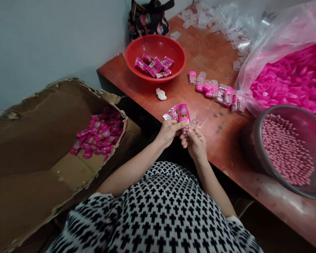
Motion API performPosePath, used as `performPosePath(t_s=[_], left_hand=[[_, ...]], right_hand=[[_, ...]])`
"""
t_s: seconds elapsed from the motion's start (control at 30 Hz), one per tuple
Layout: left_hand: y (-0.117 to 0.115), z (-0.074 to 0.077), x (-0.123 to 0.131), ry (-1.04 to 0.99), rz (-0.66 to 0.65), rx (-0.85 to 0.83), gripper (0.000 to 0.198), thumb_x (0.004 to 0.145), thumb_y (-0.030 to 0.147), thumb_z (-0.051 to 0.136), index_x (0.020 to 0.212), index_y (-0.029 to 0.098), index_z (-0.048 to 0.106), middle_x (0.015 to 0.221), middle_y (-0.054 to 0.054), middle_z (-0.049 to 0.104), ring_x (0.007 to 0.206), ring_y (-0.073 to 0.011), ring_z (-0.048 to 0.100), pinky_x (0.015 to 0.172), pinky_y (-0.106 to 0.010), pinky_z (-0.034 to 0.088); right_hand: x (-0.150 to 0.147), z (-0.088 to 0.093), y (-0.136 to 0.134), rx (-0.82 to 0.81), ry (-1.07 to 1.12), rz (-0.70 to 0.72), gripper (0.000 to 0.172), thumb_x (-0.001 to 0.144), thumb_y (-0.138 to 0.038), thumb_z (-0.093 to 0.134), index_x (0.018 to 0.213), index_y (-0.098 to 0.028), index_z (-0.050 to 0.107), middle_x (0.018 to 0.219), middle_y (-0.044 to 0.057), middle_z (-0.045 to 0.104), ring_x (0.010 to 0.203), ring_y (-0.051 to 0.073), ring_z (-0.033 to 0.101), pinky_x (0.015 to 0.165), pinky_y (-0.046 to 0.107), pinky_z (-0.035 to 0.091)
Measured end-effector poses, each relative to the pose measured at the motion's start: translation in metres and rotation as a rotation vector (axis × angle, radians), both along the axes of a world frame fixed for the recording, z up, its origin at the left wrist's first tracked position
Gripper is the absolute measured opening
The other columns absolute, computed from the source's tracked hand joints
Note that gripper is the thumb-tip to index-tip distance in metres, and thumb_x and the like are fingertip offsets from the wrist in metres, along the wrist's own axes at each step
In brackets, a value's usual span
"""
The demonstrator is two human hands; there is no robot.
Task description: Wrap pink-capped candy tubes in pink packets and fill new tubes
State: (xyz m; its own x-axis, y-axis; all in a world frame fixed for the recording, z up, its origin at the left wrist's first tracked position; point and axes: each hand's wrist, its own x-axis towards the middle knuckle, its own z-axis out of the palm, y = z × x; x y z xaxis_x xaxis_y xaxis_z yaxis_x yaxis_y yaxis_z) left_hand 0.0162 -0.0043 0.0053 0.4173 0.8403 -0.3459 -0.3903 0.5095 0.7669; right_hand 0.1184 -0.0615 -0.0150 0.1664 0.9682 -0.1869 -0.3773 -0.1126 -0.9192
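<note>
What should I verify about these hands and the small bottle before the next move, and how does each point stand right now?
1. Left hand grips the pink packet: ok.
2. Right hand has its fingers on the small bottle: ok.
3. Pink cap sits on that bottle: ok.
4. Pink balls show inside it: ok.
5. Packet seal: cannot tell, the hands and bottle hide it.
6. Every bottle on the table has a cap: not ok, a clear bottle shows none.
</note>
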Motion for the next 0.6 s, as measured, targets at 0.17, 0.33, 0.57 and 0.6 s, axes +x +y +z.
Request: performPosePath(t_s=[0.17,0.33,0.57,0.6], left_hand=[[-0.008,0.0,0.001,-0.032,0.006,-0.031,0.036,0.055,0.035,0.084,0.058,0.009,0.059,0.046,0.002,0.052,0.035,-0.006,0.043,0.035,-0.021,0.035],[-0.008,-0.002,-0.015,-0.107,-0.147,-0.008,0.036,0.062,0.036,0.081,0.057,0.007,0.062,0.051,-0.004,0.058,0.048,-0.0133,0.057,0.053,-0.028,0.049],[-0.02,0.018,-0.074,-0.083,0.451,0.086,0.038,0.075,0.053,0.066,0.091,0.019,0.07,0.104,-0.008,0.072,0.102,-0.0227,0.065,0.086,-0.035,0.053],[-0.019,0.017,-0.08,-0.031,0.562,0.116,0.043,0.076,0.059,0.061,0.097,0.022,0.069,0.108,-0.007,0.071,0.106,-0.0227,0.064,0.088,-0.035,0.052]], right_hand=[[0.002,-0.006,0.006,0.055,0.001,-0.064,0.032,0.075,-0.041,0.071,0.087,-0.021,0.049,0.056,-0.007,0.065,0.043,0.009,0.06,0.04,0.018,0.05],[0.001,-0.01,0.022,0.038,0.022,0.071,0.046,0.069,-0.042,0.075,0.075,-0.024,0.034,0.047,-0.01,0.061,0.03,0.009,0.051,0.026,0.013,0.033],[-0.009,0.013,0.032,0.086,-0.078,0.208,0.045,0.071,-0.057,0.068,0.081,-0.023,0.04,0.053,-0.008,0.063,0.034,0.007,0.051,0.03,0.013,0.033],[-0.006,0.014,0.032,0.071,-0.108,0.187,0.044,0.073,-0.058,0.066,0.081,-0.023,0.041,0.053,-0.008,0.063,0.034,0.006,0.051,0.03,0.013,0.033]])
